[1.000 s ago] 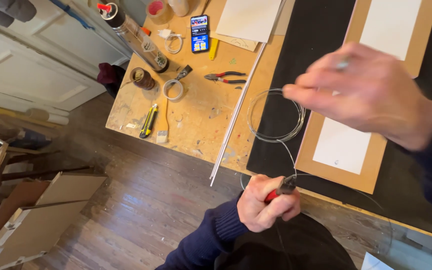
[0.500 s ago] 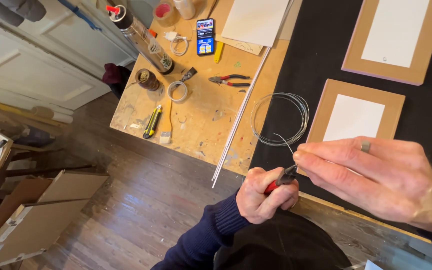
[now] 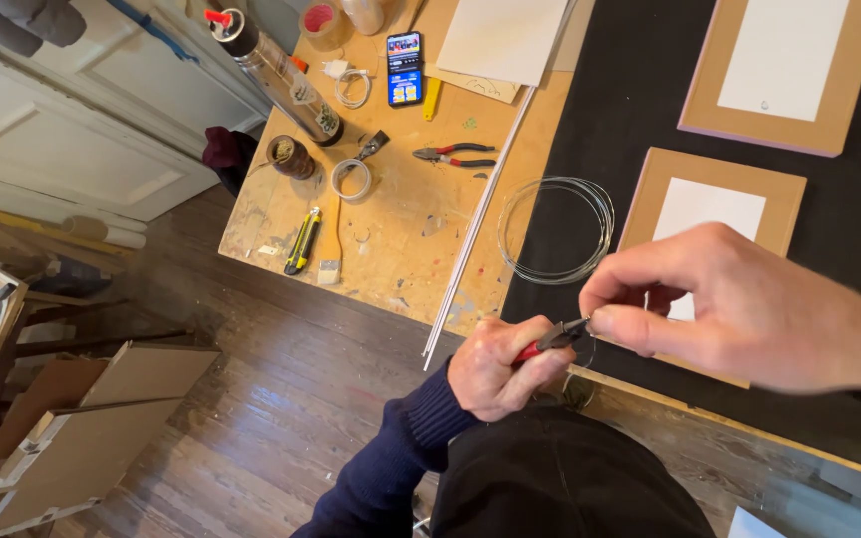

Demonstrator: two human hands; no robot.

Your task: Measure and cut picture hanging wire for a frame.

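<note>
Evidently, the left hand (image 3: 498, 367) gripped red-handled pliers (image 3: 550, 341) just off the bench's (image 3: 401, 249) near edge, while the right hand (image 3: 739, 304) pinched thin wire at the plier tips to steady it; the wire coil (image 3: 555, 229) lay behind on the black mat (image 3: 640, 90).

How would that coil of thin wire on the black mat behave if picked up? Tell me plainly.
The wire coil looks light, since its strands are very thin. It would probably sag and spring apart, as the loops lie loose with no tie visible. Lying flat on the black mat, it seems unlikely to roll.
</note>
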